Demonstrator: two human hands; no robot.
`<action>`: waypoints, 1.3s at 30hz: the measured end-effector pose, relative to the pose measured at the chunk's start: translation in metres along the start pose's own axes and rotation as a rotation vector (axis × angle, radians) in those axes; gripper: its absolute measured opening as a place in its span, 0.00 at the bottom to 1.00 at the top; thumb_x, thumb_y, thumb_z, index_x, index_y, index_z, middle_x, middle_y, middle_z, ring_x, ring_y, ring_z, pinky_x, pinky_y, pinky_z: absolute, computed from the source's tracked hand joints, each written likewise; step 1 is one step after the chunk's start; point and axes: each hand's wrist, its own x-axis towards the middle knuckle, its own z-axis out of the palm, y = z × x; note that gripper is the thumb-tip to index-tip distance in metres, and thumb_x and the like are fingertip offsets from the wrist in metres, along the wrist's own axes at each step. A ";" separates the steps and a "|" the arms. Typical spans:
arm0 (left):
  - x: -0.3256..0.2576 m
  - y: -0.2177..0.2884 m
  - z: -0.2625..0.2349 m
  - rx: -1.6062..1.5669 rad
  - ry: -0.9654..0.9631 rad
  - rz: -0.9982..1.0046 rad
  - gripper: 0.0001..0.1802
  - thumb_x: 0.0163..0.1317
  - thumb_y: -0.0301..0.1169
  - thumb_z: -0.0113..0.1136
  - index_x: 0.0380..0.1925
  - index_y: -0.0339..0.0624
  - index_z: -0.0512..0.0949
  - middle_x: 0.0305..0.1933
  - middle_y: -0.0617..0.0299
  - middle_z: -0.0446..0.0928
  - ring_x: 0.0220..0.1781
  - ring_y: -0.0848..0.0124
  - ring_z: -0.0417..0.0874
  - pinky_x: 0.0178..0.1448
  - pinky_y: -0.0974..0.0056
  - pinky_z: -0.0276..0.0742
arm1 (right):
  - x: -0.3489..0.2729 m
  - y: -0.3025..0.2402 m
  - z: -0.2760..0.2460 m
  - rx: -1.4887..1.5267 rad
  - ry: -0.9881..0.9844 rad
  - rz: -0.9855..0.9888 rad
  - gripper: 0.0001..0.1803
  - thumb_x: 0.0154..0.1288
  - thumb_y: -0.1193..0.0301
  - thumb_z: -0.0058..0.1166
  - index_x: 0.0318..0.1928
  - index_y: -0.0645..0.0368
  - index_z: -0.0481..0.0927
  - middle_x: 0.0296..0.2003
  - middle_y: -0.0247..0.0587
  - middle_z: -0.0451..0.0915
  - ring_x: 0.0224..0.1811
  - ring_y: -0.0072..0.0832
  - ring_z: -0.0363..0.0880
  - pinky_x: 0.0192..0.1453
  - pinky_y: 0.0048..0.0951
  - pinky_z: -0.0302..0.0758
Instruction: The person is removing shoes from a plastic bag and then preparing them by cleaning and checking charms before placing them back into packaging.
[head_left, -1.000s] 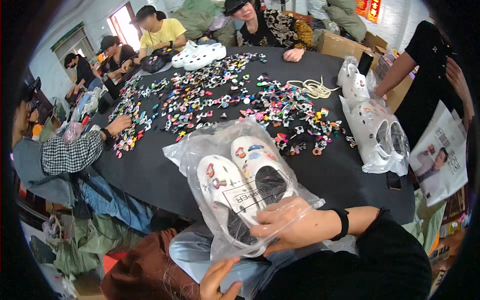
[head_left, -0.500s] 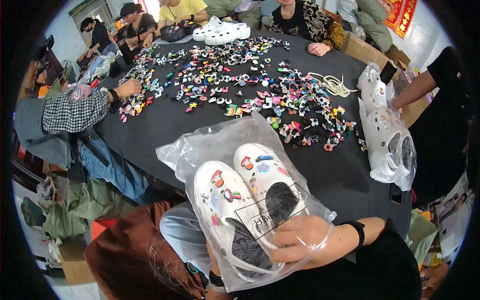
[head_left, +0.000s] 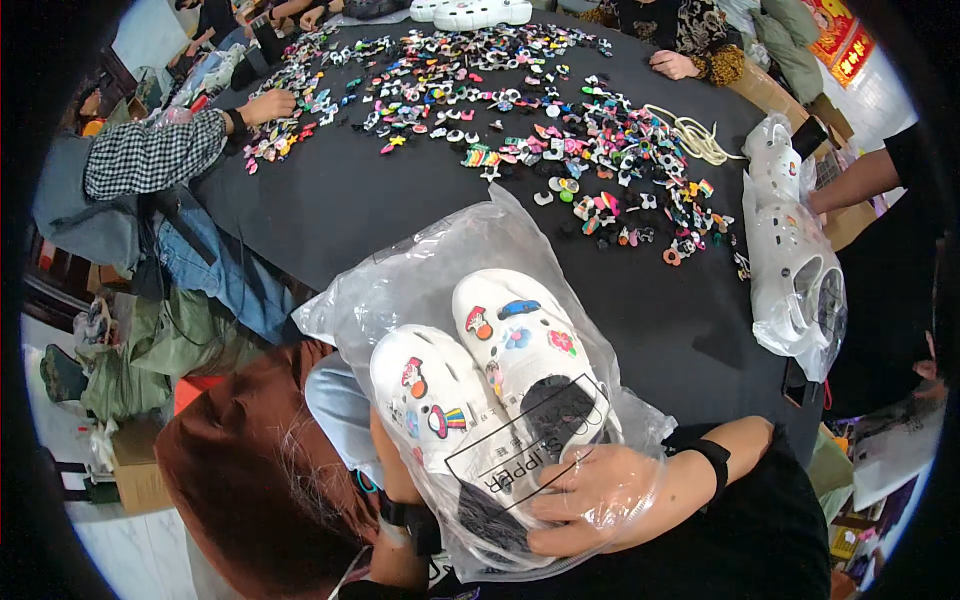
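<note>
A pair of white clogs (head_left: 520, 330), decorated with colourful charms, lies inside a clear plastic bag (head_left: 400, 260) with black print, held over the table's near edge. My right hand (head_left: 590, 500) reaches into the bag's near end, its fingers curled at the heel part of the clogs. My left hand (head_left: 392, 462) is behind the left side of the bag, below the clogs; a black band circles that wrist. Its fingers are hidden by the bag and shoes.
Many small shoe charms (head_left: 590, 140) are spread over the black table (head_left: 310, 220). Another bagged pair of white clogs (head_left: 790, 240) lies at the right edge beside a person's arm (head_left: 860, 185). Cream cord (head_left: 695, 135) sits nearby. At left, a checked sleeve (head_left: 155, 155) reaches across.
The view has tipped downward, so the table appears higher. The clogs have turned a little in the bag, the left one tilting leftward. My right hand keeps its place in the bag.
</note>
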 end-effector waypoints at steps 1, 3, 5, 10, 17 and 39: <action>0.001 0.005 0.010 -0.128 -0.079 -0.071 0.29 0.70 0.45 0.41 0.62 0.34 0.66 0.59 0.46 0.73 0.56 0.57 0.79 0.56 0.54 0.79 | -0.002 -0.001 -0.001 0.006 -0.002 -0.001 0.12 0.50 0.63 0.63 0.36 0.45 0.77 0.37 0.30 0.76 0.41 0.27 0.80 0.35 0.24 0.74; 0.016 0.006 -0.011 0.152 -0.164 -0.109 0.39 0.70 0.58 0.37 0.70 0.41 0.54 0.71 0.47 0.60 0.68 0.51 0.67 0.68 0.47 0.69 | -0.006 0.000 -0.002 -0.002 -0.008 -0.009 0.11 0.50 0.65 0.58 0.36 0.46 0.76 0.41 0.33 0.77 0.38 0.25 0.78 0.34 0.25 0.75; 0.027 0.020 0.020 -0.102 -0.176 -0.266 0.36 0.71 0.54 0.35 0.68 0.38 0.59 0.67 0.43 0.65 0.64 0.49 0.72 0.64 0.47 0.73 | -0.010 0.004 -0.005 -0.024 -0.005 -0.019 0.10 0.50 0.65 0.59 0.34 0.46 0.75 0.37 0.32 0.76 0.39 0.26 0.79 0.34 0.23 0.73; 0.047 0.057 0.053 0.082 -0.152 -0.039 0.31 0.74 0.50 0.37 0.61 0.32 0.66 0.59 0.46 0.73 0.57 0.56 0.77 0.63 0.54 0.74 | -0.008 0.013 -0.026 -0.050 -0.177 -0.194 0.07 0.52 0.67 0.54 0.32 0.52 0.74 0.36 0.33 0.75 0.36 0.26 0.74 0.36 0.25 0.69; 0.061 0.063 0.095 -0.182 -0.080 0.408 0.29 0.76 0.46 0.36 0.63 0.32 0.62 0.62 0.48 0.71 0.60 0.57 0.74 0.64 0.55 0.72 | -0.029 0.022 -0.030 -0.113 -0.106 -0.211 0.07 0.51 0.67 0.55 0.30 0.50 0.71 0.35 0.30 0.73 0.33 0.24 0.72 0.35 0.23 0.66; 0.145 0.134 0.118 1.489 -0.277 0.020 0.30 0.65 0.37 0.61 0.63 0.36 0.66 0.42 0.61 0.79 0.36 0.79 0.76 0.43 0.71 0.73 | -0.016 0.024 -0.003 -0.023 -0.188 -0.277 0.06 0.55 0.67 0.54 0.28 0.55 0.76 0.28 0.32 0.73 0.36 0.28 0.73 0.41 0.26 0.66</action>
